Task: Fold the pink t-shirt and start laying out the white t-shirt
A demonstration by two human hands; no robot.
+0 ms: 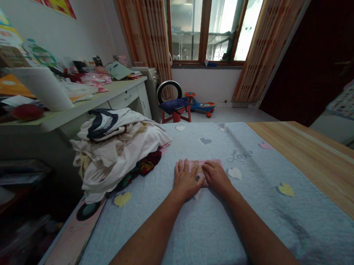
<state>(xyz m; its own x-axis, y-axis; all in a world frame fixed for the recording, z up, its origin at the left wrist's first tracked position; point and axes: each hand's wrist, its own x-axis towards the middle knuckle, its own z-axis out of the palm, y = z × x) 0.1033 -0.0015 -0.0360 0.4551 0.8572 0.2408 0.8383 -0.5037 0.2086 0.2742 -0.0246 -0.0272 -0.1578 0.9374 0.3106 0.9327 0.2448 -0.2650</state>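
Observation:
A small folded pink garment (pixel 200 166) with a printed pattern lies on the light blue cloth (pixel 203 236) in front of me. Across its left half my left hand (pixel 184 181) rests flat, fingers spread, holding nothing. My right hand (pixel 218 179) has its fingers curled together over the right part of the garment, pinching it. Both hands hide much of the pink fabric. To the left is a heap of crumpled clothes (pixel 126 146), mostly white and beige, with a dark flowered piece beneath.
A long pink board-like piece with dark edges (pixel 72 243) lies at the left front. Bare wood (pixel 323 166) borders the cloth on the right. A cluttered desk (pixel 101 101) stands left. Beyond the far edge are a red stool (pixel 175 115) and a blue ride-on toy (pixel 199 105).

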